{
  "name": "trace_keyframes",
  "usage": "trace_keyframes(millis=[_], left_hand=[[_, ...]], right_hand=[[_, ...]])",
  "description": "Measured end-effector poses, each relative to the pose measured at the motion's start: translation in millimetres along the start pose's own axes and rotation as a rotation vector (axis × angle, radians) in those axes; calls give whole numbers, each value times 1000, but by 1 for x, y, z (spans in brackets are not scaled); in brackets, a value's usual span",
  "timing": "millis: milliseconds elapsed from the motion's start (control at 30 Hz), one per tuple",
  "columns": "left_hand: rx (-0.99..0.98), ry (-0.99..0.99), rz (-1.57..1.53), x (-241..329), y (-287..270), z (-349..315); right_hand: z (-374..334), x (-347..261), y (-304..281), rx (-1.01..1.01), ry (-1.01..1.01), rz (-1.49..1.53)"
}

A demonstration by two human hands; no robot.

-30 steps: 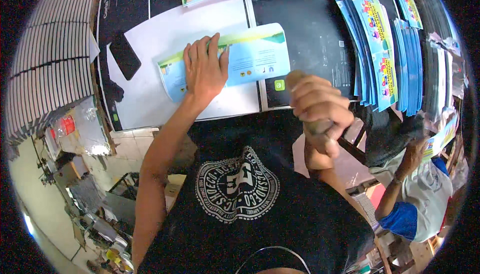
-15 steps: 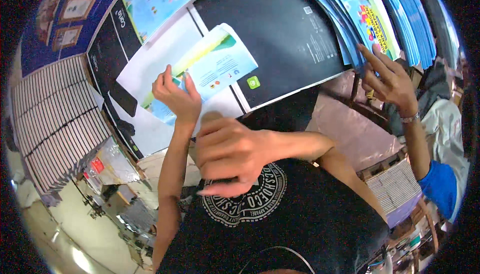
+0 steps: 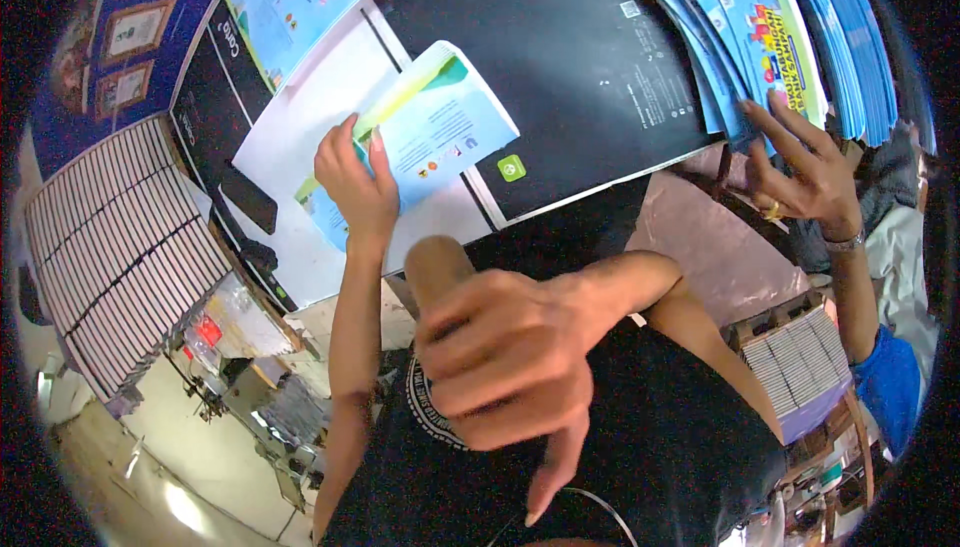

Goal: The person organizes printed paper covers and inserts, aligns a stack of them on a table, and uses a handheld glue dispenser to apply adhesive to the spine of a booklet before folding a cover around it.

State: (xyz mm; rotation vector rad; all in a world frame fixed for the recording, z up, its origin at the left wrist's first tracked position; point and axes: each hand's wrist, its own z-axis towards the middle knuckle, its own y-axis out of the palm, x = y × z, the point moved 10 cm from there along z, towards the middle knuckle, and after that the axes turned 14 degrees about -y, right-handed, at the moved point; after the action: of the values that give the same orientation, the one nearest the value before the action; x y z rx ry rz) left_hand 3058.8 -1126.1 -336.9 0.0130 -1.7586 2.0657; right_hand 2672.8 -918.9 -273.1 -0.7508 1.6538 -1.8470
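My left hand lies on an open booklet with blue, yellow and green covers, its thumb and fingers apart. The booklet rests on a white sheet over black cartons. Nearer me, my right hand is raised above my dark shirt, apart from the booklet. Its fingers are curled around a brown, round-ended thing that sticks out beyond them; the rest is hidden in the fist. The thumb points down. Farther off on the left lies another booklet stack with a colourful cover.
At the right a co-worker's hand, with ring and bracelet, touches a fanned stack of booklets; more blue booklets stand beside it. The black carton bears a green label. Tall piles of bound pages stand at the left.
My right hand has moved right and turned, its thumb now pointing down, and more of the brown thing shows. My left hand stays on the booklet. The co-worker's hand has barely shifted.
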Motion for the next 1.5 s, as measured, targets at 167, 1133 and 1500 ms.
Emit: trace_keyframes(millis=[167, 1133, 1500], left_hand=[[49, -6, 47, -4, -9, -6], [-462, 79, -291, -92, -26, 27], [-725, 158, -347, -111, -6, 19]], right_hand=[[107, -21, 5, 573, 101, 400], [317, -116, 21, 984, 214, 990], [388, -197, 35, 793, 88, 1016]])
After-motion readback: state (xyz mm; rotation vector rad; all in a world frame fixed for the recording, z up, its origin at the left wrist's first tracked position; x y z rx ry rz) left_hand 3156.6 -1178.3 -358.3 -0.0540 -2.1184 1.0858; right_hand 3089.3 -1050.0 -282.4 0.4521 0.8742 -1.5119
